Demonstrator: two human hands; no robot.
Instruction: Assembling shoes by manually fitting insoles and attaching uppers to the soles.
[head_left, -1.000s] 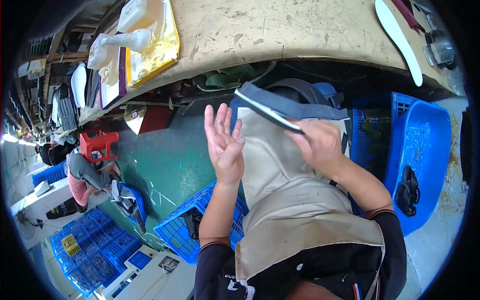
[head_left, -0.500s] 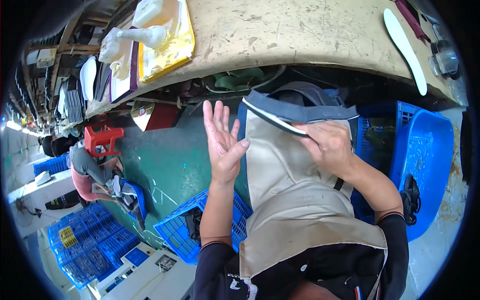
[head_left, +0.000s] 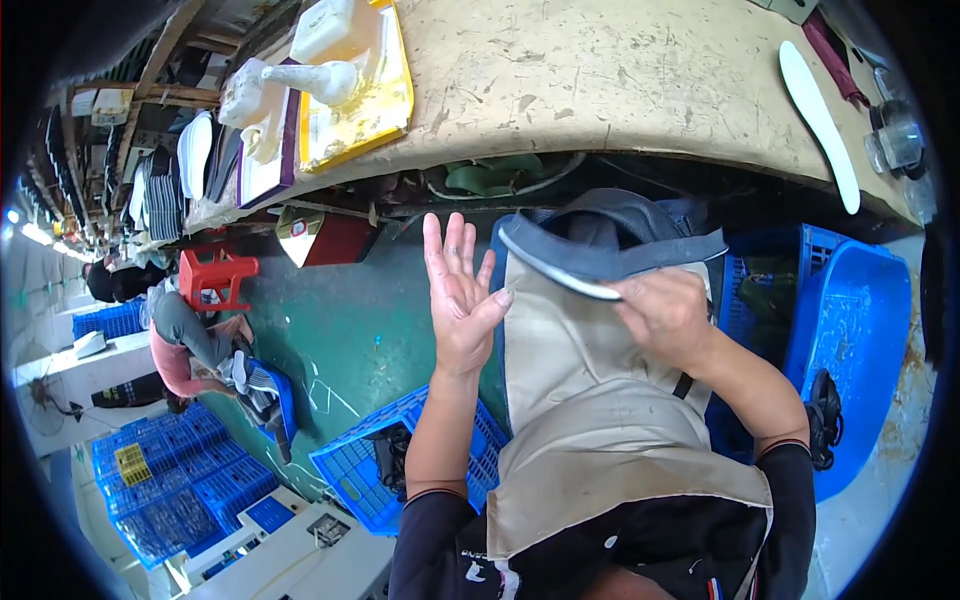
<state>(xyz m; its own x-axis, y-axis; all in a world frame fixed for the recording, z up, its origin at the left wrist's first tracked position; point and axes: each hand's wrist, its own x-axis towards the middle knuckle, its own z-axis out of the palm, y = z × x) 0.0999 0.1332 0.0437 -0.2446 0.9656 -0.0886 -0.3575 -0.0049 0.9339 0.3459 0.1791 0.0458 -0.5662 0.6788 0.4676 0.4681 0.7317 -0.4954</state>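
My right hand (head_left: pixel 665 305) grips one end of a dark grey sole-like piece (head_left: pixel 565 268) with a white edge, seen nearly edge-on above my lap. A dark grey band (head_left: pixel 680 250) runs along it to the right; whether the two are joined I cannot tell. Behind them is a curved dark blue-grey shape (head_left: pixel 620 205), which I cannot make out. My left hand (head_left: pixel 465 305) is raised beside the piece with its palm up and fingers spread, holding nothing. A beige apron (head_left: pixel 600 430) covers my lap beneath both hands.
Ahead is a worn table (head_left: pixel 600 80). A yellow tray (head_left: pixel 395 110) with white bottles stands at its left, a white sole (head_left: pixel 820 125) at its right. Blue crates flank me: one basket (head_left: pixel 350 460) left, a tub (head_left: pixel 855 340) right. A person (head_left: pixel 180 350) bends near a red stool (head_left: pixel 215 280).
The view has shifted slightly, so the table sits lower. The dark piece has tilted a little in my right hand, showing more of its flat face. My left hand stays spread.
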